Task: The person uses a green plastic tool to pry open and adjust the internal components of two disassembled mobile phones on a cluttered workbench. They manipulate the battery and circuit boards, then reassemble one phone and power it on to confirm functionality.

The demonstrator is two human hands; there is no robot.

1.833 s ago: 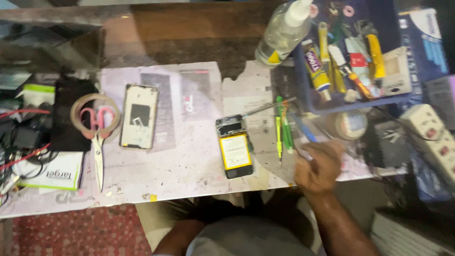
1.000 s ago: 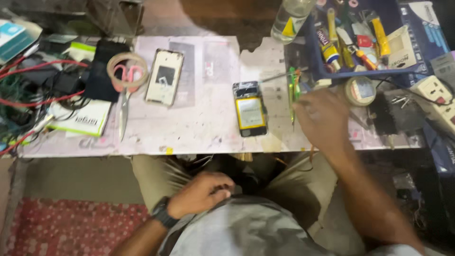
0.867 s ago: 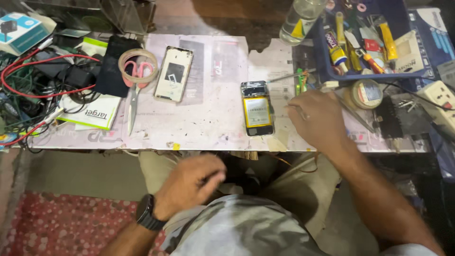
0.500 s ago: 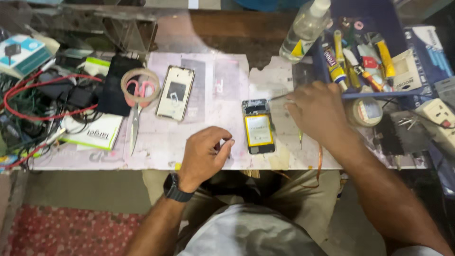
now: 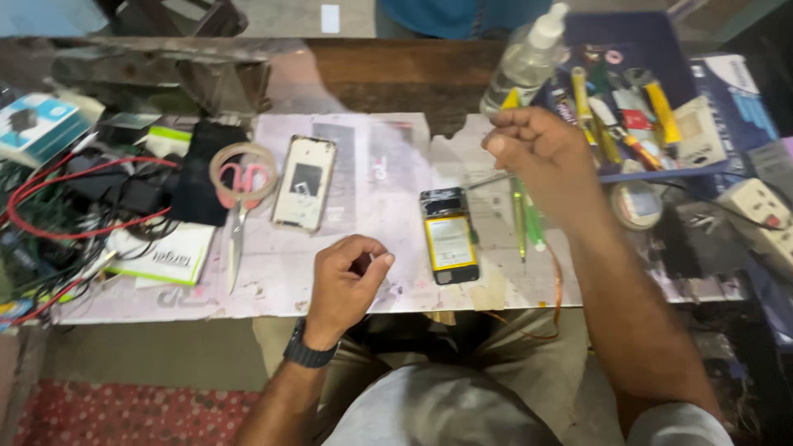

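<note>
An opened phone with a yellow battery [image 5: 450, 239] lies face down on the worn white work mat [image 5: 372, 165]. My left hand [image 5: 347, 277] rests on the mat just left of it, fingers curled, thumb and forefinger pinched together. A black watch is on that wrist. My right hand [image 5: 541, 157] hovers closed above and to the right of the phone, over two green pens [image 5: 525, 221]. Thin metal tweezers [image 5: 487, 179] lie between that hand and the phone. A fine copper wire [image 5: 555, 289] curves under my right forearm; I cannot tell whether the hand holds it.
A second phone shell [image 5: 304, 182] lies to the left, beside pink-handled scissors [image 5: 238, 215] inside a tape ring. Red cables [image 5: 66, 206] and a booklet [image 5: 161, 256] crowd the left. A clear bottle [image 5: 529, 54], a blue tool tray [image 5: 702, 74], a tape roll [image 5: 634, 204] and a power strip [image 5: 756, 202] sit at the right.
My left hand has come up from my lap onto the mat beside the phone. My right hand has lifted from the pens and moved a little further back, closed.
</note>
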